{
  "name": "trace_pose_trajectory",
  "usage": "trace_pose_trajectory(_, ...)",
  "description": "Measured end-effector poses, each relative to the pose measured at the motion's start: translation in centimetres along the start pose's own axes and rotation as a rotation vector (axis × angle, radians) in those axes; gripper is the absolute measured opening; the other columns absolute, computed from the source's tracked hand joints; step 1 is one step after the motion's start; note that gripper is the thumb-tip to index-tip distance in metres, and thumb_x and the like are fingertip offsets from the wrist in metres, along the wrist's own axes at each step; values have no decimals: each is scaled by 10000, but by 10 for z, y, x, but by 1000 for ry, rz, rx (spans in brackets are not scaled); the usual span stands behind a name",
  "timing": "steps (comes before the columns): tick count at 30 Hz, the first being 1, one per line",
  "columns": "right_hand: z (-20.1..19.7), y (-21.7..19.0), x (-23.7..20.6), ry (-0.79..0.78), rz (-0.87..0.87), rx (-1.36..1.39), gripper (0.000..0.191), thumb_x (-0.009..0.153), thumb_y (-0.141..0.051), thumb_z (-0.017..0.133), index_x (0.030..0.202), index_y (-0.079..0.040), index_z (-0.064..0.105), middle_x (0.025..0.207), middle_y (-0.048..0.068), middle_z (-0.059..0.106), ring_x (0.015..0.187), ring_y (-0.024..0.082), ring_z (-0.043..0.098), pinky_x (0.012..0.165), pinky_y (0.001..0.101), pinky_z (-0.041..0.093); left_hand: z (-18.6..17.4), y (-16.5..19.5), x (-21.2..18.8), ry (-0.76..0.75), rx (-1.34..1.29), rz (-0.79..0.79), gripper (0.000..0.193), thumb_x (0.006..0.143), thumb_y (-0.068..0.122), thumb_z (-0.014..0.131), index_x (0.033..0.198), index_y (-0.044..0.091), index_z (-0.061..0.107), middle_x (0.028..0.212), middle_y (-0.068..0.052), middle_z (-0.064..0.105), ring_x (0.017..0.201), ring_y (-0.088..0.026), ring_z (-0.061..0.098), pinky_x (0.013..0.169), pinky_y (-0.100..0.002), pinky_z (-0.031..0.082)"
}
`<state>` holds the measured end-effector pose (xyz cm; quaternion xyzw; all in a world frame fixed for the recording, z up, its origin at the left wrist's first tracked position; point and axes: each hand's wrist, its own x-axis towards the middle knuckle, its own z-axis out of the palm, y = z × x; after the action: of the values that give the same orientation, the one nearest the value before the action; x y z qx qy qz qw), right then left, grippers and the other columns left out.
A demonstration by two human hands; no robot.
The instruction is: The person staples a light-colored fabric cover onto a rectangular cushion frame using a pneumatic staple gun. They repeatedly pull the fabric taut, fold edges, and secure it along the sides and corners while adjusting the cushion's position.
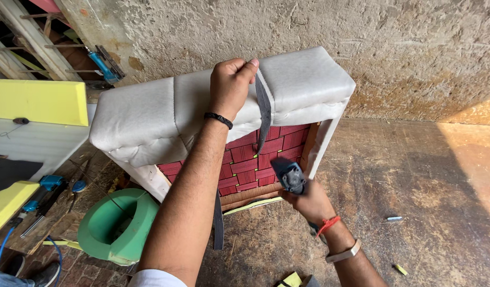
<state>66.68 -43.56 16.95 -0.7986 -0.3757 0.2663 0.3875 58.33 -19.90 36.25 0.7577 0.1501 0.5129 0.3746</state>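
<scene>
A white padded cushion frame [149,114] stands tilted on the floor against a rough wall, with red woven webbing [245,165] showing on its underside. My left hand [230,85] pinches a dark grey strap [263,109] at the top edge of the padding. The strap hangs down over the webbing. My right hand [308,201] grips a dark pneumatic staple gun [290,175], its nose at the lower part of the webbing near the wooden frame rail. A black band is on my left wrist, a red thread and pale band on my right.
A green foam ring [117,226] lies on the floor at the left. Yellow foam blocks [40,101], a white sheet, blue tools and a blue hose [3,250] sit at the far left. Another grey strap [218,223] hangs below my left arm. Small scraps lie on the brown floor.
</scene>
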Motion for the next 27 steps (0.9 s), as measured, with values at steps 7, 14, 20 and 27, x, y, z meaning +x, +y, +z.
trace_pose_trajectory(7,56,129,12,-175,131,-212,804,777,-318,876,1465,-123,509,1029,135,776,920,221,755,846,323,555,-3,9,-21,-140,-25,225,388,1020,262,678,728,24,586,622,15,506,614,-62,445,548,-281,351)
trace_pose_trajectory(14,95,216,-18,-204,211,-430,873,696,-280,922,1472,-297,524,1187,101,754,1102,237,750,969,340,566,-16,17,-41,-352,9,354,263,973,268,671,786,84,659,649,34,636,592,-61,568,547,-254,438)
trace_pose_trajectory(20,76,196,-15,-196,180,-357,521,805,-361,864,1294,-257,718,1235,63,750,1095,240,744,996,335,567,-1,-9,-109,-267,483,536,209,945,313,666,769,205,696,527,48,566,430,-123,507,443,-319,401)
trace_pose_trajectory(27,-15,40,5,226,-197,-67,230,901,-224,736,1123,-175,770,1122,54,794,940,177,785,801,310,609,26,-55,-175,-70,443,-295,365,1011,441,598,797,157,685,532,1,582,462,-147,535,457,-348,400)
